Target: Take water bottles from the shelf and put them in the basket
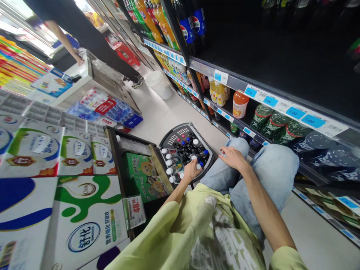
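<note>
Left hand [192, 169]: down at the near right corner of the basket [174, 138], fingers curled over the bottle caps; whether they are clamped on one cannot be told
Right hand [233, 156]: just right of the basket, lying flat on a jeans-clad knee [270, 165], fingers apart, holding nothing
Edges: the basket's left rim sits against a low display stand [132, 148]; its right rim is just beside the knee
Open room: bare floor [168, 112] runs beyond the basket's far rim, a narrow aisle between the stand and the shelving [281, 100]
Bottles [180, 153]: small, upright, packed tight inside the basket, with white, blue and red caps
Basket look: dark grey plastic with a perforated far wall, standing on the floor
Right of the basket: shelf rows with blue price labels, green bottles [277, 123] and an orange bottle [240, 104]
Left of the basket: stacked white and green cartons [84, 210]
Beyond the basket: a white bucket [159, 84], wrapped water packs [104, 108] and another person [92, 33] standing at a counter
</note>
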`<control>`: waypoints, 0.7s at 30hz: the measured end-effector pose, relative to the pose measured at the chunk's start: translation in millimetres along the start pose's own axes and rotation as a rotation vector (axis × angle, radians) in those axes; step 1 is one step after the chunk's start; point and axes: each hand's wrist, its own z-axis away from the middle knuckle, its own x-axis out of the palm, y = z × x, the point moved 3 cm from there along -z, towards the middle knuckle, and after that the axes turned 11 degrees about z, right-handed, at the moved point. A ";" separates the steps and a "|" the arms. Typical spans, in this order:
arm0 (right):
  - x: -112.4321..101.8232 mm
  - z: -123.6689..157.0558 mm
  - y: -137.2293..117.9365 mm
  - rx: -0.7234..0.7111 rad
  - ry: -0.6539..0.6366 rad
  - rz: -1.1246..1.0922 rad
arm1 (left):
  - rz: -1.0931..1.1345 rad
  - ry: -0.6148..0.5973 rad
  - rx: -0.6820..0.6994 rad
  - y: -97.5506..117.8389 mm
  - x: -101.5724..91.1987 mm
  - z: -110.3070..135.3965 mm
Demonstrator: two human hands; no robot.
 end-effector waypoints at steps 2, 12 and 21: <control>0.4 0.0 -0.3 -0.004 0.005 0.009 | -0.009 -0.019 0.003 -1.3 -1.4 0.5; -2.8 0.9 -0.6 -0.004 0.013 -0.003 | -0.056 -0.218 0.048 -5.2 -18.2 14.1; -4.5 -0.9 -0.9 0.023 0.022 -0.059 | 0.202 0.012 0.347 62.6 -45.8 56.1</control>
